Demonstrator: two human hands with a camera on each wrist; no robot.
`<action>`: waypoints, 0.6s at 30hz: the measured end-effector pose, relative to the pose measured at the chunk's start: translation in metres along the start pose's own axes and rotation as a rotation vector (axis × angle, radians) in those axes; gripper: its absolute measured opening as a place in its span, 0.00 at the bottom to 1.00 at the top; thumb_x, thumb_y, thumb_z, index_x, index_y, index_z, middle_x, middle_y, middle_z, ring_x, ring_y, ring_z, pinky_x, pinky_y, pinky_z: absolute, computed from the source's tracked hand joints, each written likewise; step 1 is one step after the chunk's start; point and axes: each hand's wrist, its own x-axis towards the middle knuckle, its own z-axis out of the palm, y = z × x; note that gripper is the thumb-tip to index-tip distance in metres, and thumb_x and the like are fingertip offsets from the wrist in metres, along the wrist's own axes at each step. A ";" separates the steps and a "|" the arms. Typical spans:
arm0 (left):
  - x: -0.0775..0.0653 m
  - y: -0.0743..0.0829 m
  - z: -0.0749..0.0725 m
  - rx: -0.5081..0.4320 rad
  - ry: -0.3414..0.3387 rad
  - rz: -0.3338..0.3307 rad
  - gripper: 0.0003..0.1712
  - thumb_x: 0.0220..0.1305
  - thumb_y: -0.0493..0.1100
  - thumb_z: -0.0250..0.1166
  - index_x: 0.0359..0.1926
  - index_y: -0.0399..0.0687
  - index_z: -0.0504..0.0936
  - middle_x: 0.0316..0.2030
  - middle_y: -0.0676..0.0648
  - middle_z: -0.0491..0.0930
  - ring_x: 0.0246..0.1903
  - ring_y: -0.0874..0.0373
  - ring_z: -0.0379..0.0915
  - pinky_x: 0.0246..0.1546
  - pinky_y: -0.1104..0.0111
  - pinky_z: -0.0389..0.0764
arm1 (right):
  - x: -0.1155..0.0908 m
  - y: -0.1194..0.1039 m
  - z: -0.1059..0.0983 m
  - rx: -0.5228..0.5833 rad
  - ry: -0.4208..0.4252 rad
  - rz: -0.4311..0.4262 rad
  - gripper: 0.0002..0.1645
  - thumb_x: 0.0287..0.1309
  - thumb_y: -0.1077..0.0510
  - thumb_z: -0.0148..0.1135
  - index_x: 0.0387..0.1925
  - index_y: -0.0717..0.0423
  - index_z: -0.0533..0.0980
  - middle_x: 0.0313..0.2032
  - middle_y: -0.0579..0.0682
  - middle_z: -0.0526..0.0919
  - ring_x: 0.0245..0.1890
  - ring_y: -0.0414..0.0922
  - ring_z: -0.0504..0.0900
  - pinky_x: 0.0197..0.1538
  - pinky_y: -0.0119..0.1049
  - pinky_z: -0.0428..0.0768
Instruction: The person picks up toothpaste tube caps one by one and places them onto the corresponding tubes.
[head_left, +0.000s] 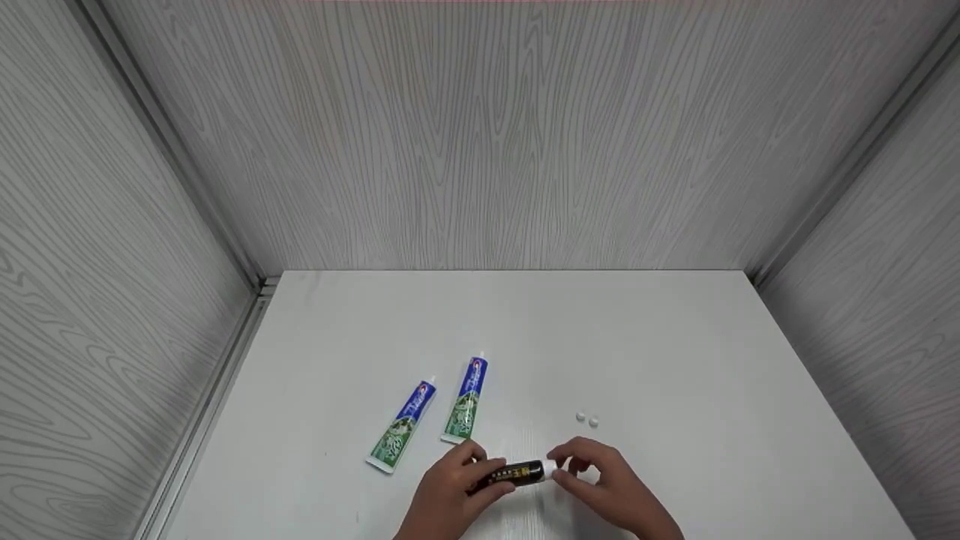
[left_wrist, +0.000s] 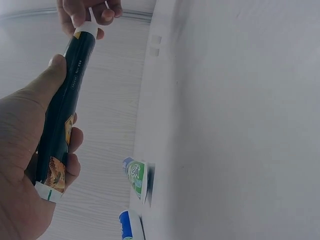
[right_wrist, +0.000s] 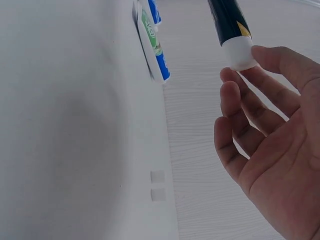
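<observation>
My left hand grips a dark toothpaste tube with gold print, its fingers and thumb wrapped round the body. The tube's white cap points toward my right hand, whose thumb and fingertips pinch it. In the left wrist view the tube runs along the palm, its flat white end near the heel of the hand. The cap sits on the tube's end; whether it is loose cannot be told.
Two blue-and-green toothpaste tubes, one farther left and one nearer the middle, lie uncapped on the white table. Two small white caps stand right of them. Wood-grain panels enclose the table at the back and sides.
</observation>
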 end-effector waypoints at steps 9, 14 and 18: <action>0.000 0.002 -0.001 -0.031 -0.031 -0.015 0.24 0.69 0.63 0.68 0.54 0.55 0.92 0.38 0.60 0.74 0.35 0.71 0.67 0.37 0.75 0.77 | 0.001 0.003 -0.002 0.012 -0.041 0.096 0.10 0.76 0.45 0.63 0.50 0.40 0.86 0.42 0.39 0.89 0.38 0.35 0.81 0.46 0.34 0.79; 0.001 0.004 -0.003 -0.031 -0.036 -0.030 0.23 0.68 0.64 0.69 0.54 0.57 0.92 0.38 0.61 0.73 0.35 0.72 0.68 0.38 0.75 0.76 | 0.001 0.003 -0.003 0.025 -0.057 0.119 0.11 0.77 0.45 0.61 0.49 0.40 0.86 0.40 0.40 0.89 0.37 0.35 0.80 0.44 0.35 0.78; 0.001 0.005 -0.004 -0.022 -0.028 -0.034 0.23 0.68 0.64 0.69 0.54 0.57 0.92 0.38 0.61 0.73 0.35 0.72 0.68 0.38 0.75 0.77 | 0.002 0.002 -0.003 0.031 -0.055 0.112 0.13 0.79 0.45 0.58 0.46 0.40 0.87 0.41 0.40 0.89 0.36 0.35 0.79 0.43 0.34 0.78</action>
